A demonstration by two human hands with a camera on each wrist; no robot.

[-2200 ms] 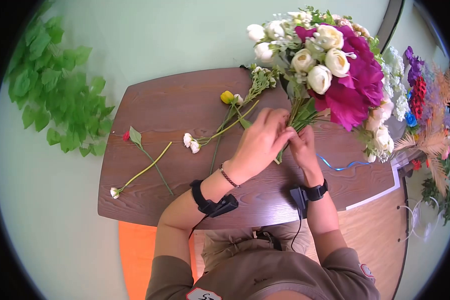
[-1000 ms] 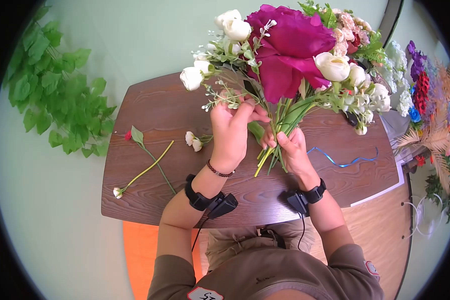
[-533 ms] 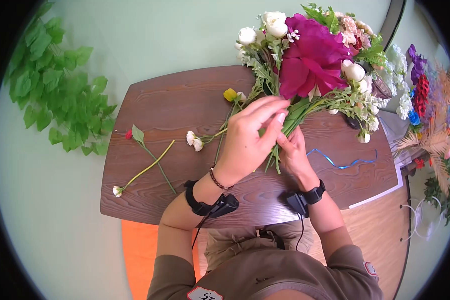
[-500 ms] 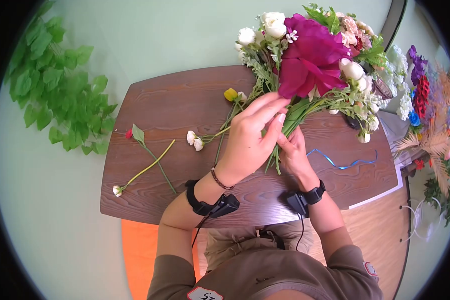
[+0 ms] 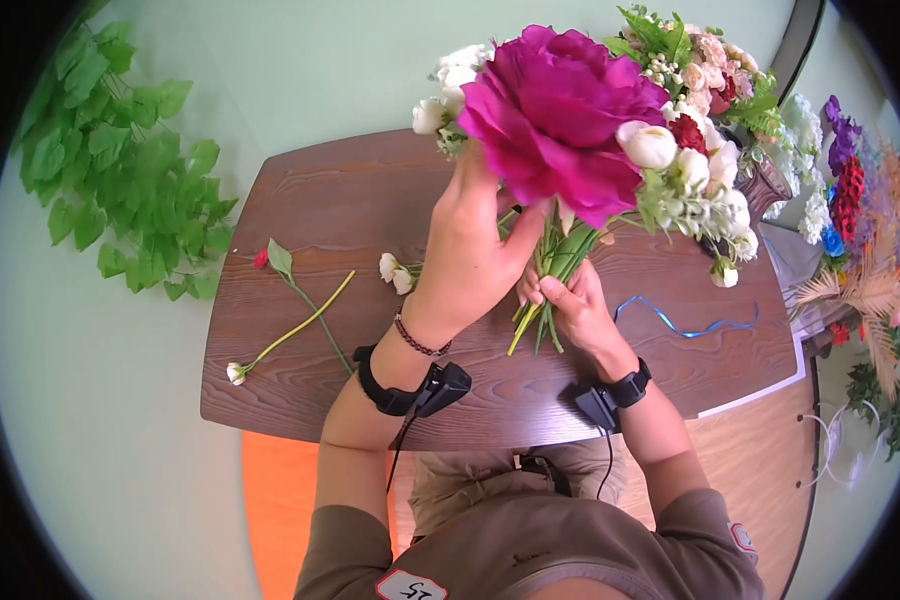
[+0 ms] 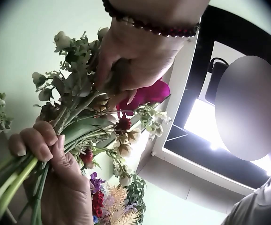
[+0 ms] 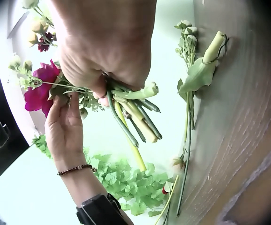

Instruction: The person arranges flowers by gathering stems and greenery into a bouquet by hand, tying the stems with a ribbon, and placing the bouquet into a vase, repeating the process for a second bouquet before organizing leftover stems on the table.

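My right hand (image 5: 577, 305) grips the gathered green stems (image 5: 532, 325) of a bouquet held up over the table. A large magenta peony (image 5: 570, 120) fills its front, with white ranunculus blooms (image 5: 650, 146) and a small dark red flower (image 5: 686, 134) at its right. My left hand (image 5: 470, 245) reaches up under the peony from the left, fingertips hidden behind the petals in the head view. In the right wrist view, the left fingers (image 7: 73, 115) extend towards the underside of the bloom. Cut stem ends (image 7: 138, 119) stick out below my right fist.
On the wooden table (image 5: 350, 200) lie a red rosebud (image 5: 260, 258), a white bloom (image 5: 236, 373) and small white flowers (image 5: 394, 272) on stems. A curled blue ribbon (image 5: 685, 330) lies on the right. A vase (image 5: 767, 188) holds peach flowers (image 5: 710, 70) behind the bouquet.
The bouquet has tilted and shifted left, its peony turned more to the camera. My left hand has moved from beside the stems up behind the peony; the right hand keeps its grip.
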